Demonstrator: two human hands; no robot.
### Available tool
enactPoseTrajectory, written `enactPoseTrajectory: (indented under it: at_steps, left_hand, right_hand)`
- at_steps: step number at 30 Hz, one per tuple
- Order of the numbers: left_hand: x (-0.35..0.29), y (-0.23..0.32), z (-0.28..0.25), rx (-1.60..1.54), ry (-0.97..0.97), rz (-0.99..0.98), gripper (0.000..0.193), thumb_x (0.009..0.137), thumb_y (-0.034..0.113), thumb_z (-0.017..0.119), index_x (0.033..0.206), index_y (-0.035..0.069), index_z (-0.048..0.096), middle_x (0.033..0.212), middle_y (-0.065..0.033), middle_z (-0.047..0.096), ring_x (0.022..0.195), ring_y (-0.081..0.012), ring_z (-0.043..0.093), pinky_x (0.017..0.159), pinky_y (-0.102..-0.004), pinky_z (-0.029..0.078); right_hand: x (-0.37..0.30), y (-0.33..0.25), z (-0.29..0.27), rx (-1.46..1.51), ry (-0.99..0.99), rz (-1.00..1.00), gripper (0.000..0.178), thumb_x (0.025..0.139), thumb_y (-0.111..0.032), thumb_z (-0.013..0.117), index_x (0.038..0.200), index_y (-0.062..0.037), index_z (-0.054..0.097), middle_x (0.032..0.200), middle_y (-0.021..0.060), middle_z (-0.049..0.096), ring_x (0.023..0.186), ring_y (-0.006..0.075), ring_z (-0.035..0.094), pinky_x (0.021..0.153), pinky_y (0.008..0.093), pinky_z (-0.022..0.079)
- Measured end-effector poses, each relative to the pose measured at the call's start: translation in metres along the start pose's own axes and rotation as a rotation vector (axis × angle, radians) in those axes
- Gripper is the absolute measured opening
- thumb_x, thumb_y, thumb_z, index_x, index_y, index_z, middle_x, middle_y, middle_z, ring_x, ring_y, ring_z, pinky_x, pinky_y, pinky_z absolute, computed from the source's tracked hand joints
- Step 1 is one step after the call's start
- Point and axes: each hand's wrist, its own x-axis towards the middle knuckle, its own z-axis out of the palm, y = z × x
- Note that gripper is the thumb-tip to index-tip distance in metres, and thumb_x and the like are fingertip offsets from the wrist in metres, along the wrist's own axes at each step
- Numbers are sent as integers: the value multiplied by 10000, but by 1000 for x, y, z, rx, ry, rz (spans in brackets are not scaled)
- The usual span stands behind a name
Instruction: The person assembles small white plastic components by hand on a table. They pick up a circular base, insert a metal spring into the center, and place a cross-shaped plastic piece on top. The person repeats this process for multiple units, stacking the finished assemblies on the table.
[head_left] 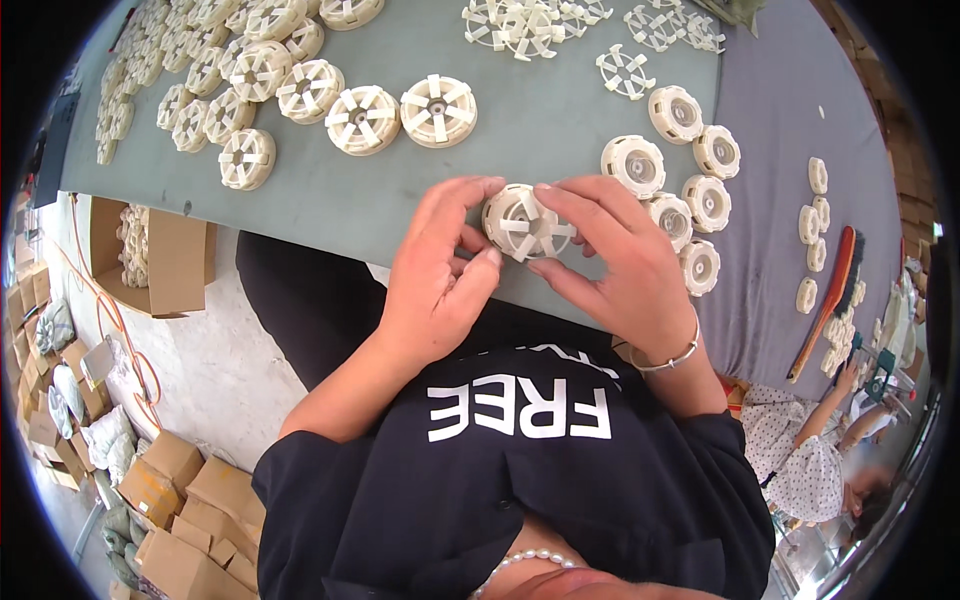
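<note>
Between my two hands is a round cream plastic part with a spoked, tabbed ring on its top, close to the table's near edge. My left hand grips its left side, fingertips at the upper rim and thumb lower down. My right hand holds the other side, with thumb and index finger on the rim. Right beside that hand stand several similar round parts with clear centres and no spoked ring on top. Farther off lies a loose spoked ring.
Round parts with spoked rings crowd the table's left side. Piled loose rings lie at the far edge. On the grey cloth at right are a red-backed brush and more small parts. Cardboard boxes cover the floor at left; another person is at right.
</note>
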Motion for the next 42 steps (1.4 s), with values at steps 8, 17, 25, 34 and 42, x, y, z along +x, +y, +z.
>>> enactPoseTrajectory:
  at_steps: [8,17,25,34,42]
  left_hand:
    - [4,-3,3,-26,32,-33,527,1001,33,655,1518,50,554,1462,-163,520,829,-158,662,717,-300,581]
    - [5,9,-1,285,-90,64,832,793,53,875,1555,69,541,1496,-144,541,796,-125,674,667,-256,563]
    - [55,30,-38,644,667,415,734,835,85,896,1484,25,560,1037,-75,709,682,-110,629,699,-285,553]
    - [96,19,82,586,-224,292,800,826,194,846,1527,84,476,1484,-117,541,1172,-405,689,921,-500,604]
    - [56,-1,22,563,-77,353,722,818,114,854,1485,140,577,1459,-124,609,943,-301,728,814,-421,613]
  right_hand:
    - [6,-1,16,-77,-52,1,560,812,-195,886,1317,-46,694,1210,68,652,1007,276,702,834,367,588]
    - [22,14,-13,-157,-106,-78,494,860,-151,827,1336,-102,704,1336,93,658,1056,295,710,900,399,597]
    - [92,108,-68,-474,13,23,355,914,-246,786,1232,-92,749,1325,84,681,1118,309,695,960,430,570]
    - [90,103,-85,-241,213,108,252,913,-134,723,1136,-18,726,1043,73,743,883,230,706,849,382,569]
    - [-22,11,-37,497,-353,167,105,901,-10,655,1005,-14,639,1087,91,649,927,217,626,836,339,516]
